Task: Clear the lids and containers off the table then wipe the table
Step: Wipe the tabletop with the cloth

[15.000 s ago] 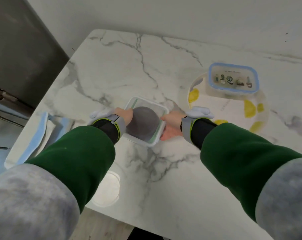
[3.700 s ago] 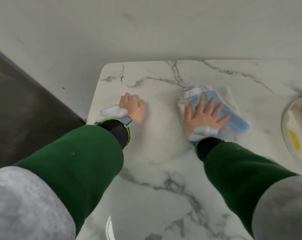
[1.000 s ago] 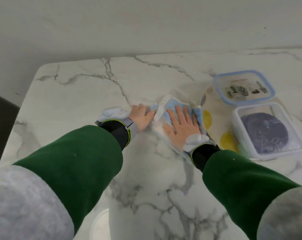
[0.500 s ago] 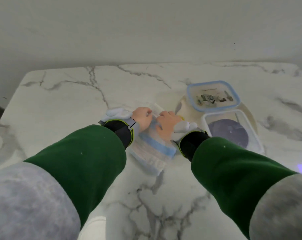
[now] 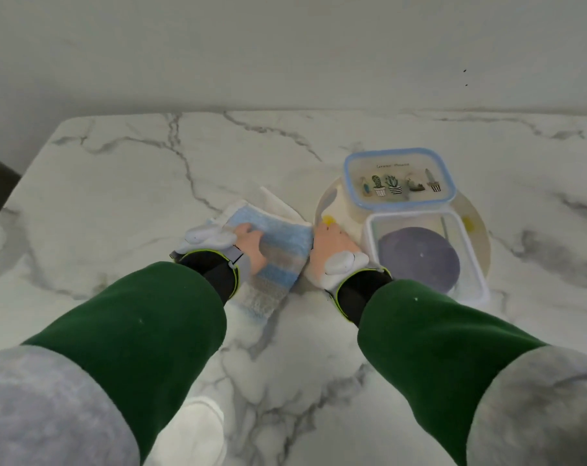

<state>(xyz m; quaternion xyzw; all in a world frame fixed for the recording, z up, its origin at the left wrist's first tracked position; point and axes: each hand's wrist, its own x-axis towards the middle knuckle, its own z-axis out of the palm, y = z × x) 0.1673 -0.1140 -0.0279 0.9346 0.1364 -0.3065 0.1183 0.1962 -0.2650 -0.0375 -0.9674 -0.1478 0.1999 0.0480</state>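
writing first: the flat lid w/ the blue rim has one short line of small dark print across its top, too blurry to read. under the print is a row of drawn potted cacti & succulents, some pots striped. no other labels or brand marks can be made out.

containers: a clear square container w/ a white rim sits just in front of the lid, touching or nearly so. inside it is a dark purple round thing that fills most of the base; can't tell what it is. lid & container both rest on a pale round plate w/ yellow spots, on the right side of the marble table.

the cloth, blue & white stripes, lies bunched on the table centre, just left of the plate. left hand is on top of it, fingers curled into the fabric, grasping it. right hand sits knuckles-up at the cloth's right edge, beside the container; its fingers are out of sight, so can't tell if it grips the cloth or is relaxed.

each wrist has a white unit on a black band w/ a yellow-green edge, then green sleeves. plain wall behind the table.
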